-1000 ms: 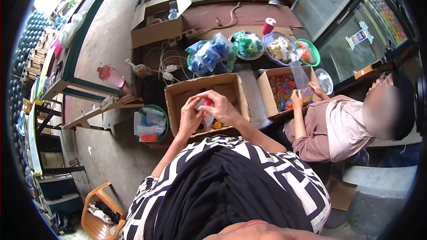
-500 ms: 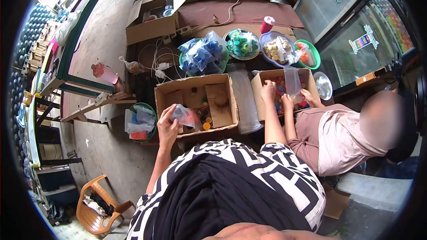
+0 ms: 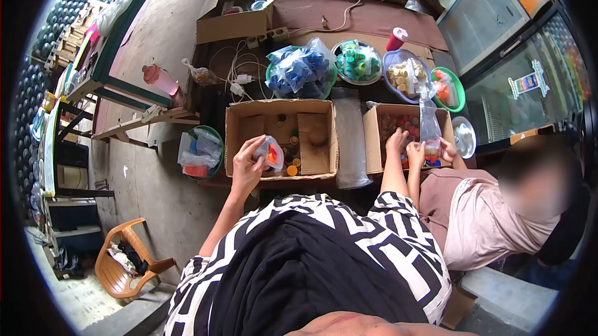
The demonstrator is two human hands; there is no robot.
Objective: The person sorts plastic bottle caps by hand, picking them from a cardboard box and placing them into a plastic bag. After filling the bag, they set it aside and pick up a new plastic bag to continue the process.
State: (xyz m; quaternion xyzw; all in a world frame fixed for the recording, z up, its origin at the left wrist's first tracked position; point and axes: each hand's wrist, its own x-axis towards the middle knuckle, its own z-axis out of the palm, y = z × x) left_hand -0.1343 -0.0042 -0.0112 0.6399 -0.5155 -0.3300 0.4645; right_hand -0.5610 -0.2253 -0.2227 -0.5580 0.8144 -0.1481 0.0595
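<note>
My left hand holds a small clear plastic bag with red and orange bottle caps in it, over the front left of a cardboard box. Several caps, some yellow-orange, lie inside that box. My right hand dips into a second cardboard box of mixed coloured bottle caps. Its fingers are curled down among the caps, and what they pinch is too small to make out. Close to it, another person's hands hold a long clear plastic bag with caps at its bottom.
Behind the boxes stand a basin of bagged blue caps, a bowl of green caps and a purple basin of cream caps. Plastic sheeting lies between the boxes. A green basket is at left; the person sits at right.
My left hand has raised and turned the bag, so its red caps show more plainly. My right hand has gone lower into the caps. The other person's bag now hangs upright with caps in its bottom.
</note>
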